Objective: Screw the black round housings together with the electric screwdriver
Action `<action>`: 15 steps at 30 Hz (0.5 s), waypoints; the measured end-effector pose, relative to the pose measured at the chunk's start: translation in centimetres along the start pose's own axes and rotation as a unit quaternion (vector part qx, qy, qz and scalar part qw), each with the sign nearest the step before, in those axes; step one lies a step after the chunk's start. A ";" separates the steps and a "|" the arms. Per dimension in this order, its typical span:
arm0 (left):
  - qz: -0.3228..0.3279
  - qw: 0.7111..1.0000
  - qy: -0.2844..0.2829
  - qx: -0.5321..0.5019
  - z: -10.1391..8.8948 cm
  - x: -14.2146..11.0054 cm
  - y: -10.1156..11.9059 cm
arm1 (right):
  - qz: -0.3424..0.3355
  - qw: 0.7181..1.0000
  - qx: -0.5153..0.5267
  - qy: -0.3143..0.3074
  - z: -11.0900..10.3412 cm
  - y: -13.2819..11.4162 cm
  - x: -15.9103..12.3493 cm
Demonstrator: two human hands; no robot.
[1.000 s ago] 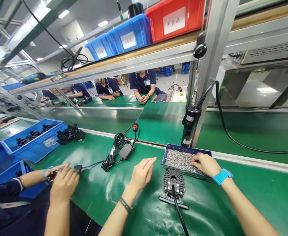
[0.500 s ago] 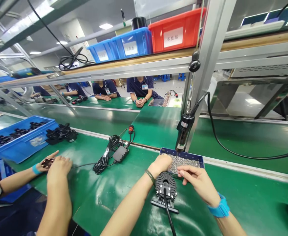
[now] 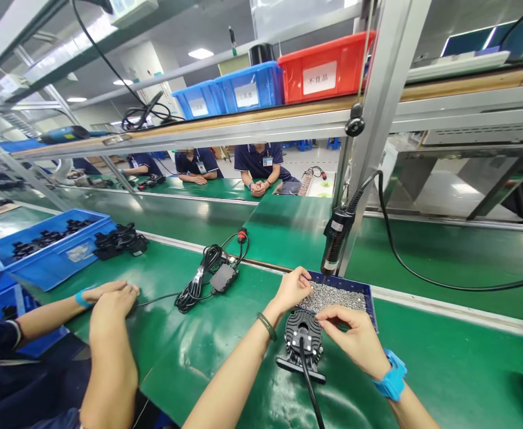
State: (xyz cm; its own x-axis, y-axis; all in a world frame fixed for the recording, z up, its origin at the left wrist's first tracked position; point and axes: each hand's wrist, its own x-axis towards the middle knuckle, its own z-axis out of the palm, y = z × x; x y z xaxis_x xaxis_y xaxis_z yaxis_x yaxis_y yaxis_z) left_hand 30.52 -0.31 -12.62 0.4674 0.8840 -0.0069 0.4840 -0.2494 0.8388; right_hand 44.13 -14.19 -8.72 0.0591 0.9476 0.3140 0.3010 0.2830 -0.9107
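Observation:
A round black finned lamp housing (image 3: 303, 337) with a black cable lies on the green mat in front of me. My right hand (image 3: 353, 337) hovers over its right edge, thumb and forefinger pinched on something too small to name. My left hand (image 3: 293, 288) reaches over the near left corner of the blue screw tray (image 3: 371, 302), fingers curled and pinched at the small silver screws (image 3: 337, 297). An electric screwdriver (image 3: 335, 240) hangs just behind the tray.
A co-worker's two forearms rest on the mat at the left, hands (image 3: 112, 298) together. A black driver box with coiled cable (image 3: 211, 275) lies beyond. Blue bins (image 3: 47, 262) of black parts stand far left. Other people sit across the conveyor.
My left hand went from the mat to the screw tray. My right hand left the tray and came down over the lamp housing with fingers pinched.

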 end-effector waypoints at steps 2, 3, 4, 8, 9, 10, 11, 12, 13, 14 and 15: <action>-0.018 0.999 0.021 -0.047 -0.1 -0.1 -0.1 | -0.032 0.999 -0.011 -0.008 -0.2 -0.2 0.2; -0.026 0.997 0.031 -0.069 -0.1 -0.2 -0.1 | -0.045 0.999 -0.013 -0.012 -0.3 -0.3 0.3; -0.033 0.994 0.041 -0.093 -0.2 -0.3 -0.1 | -0.054 0.998 -0.014 -0.016 -0.5 -0.4 0.4; -0.059 0.976 0.065 -0.202 -1.3 -1.5 -0.1 | -0.044 0.999 -0.005 -0.029 -0.7 -0.5 -0.3; -0.066 0.969 0.069 -0.228 -1.7 -2.0 -0.1 | -0.030 0.999 0.008 -0.030 -0.6 -0.4 -0.8; -0.073 0.962 0.074 -0.253 -2.1 -2.6 -0.1 | -0.014 0.999 0.025 -0.025 -0.3 -0.3 -1.5; -0.079 0.955 0.078 -0.275 -2.5 -3.2 -0.2 | 0.001 0.999 0.042 -0.014 0.1 -0.1 -2.3; -0.086 0.948 0.081 -0.296 -3.0 -3.9 -0.1 | 0.011 0.998 0.055 0.004 0.6 0.2 -3.2; -0.093 0.941 0.083 -0.315 -3.4 -4.7 -0.1 | 0.013 0.998 0.059 0.027 1.2 0.5 -4.0; -0.100 0.934 0.084 -0.333 -3.7 -5.4 0.0 | 0.006 0.997 0.051 0.053 1.8 0.8 -4.8; -0.106 0.927 0.084 -0.350 -4.0 -6.1 0.1 | -0.005 0.996 0.036 0.077 2.5 1.0 -5.4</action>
State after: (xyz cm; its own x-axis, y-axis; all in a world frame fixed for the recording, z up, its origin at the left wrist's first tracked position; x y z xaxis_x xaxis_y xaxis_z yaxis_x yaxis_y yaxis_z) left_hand 24.74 -4.19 -10.35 0.2661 0.9477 -0.1760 -0.0744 0.2023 0.9765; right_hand 41.77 -18.62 -12.00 0.2029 0.9126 0.3548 0.2332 0.3069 -0.9227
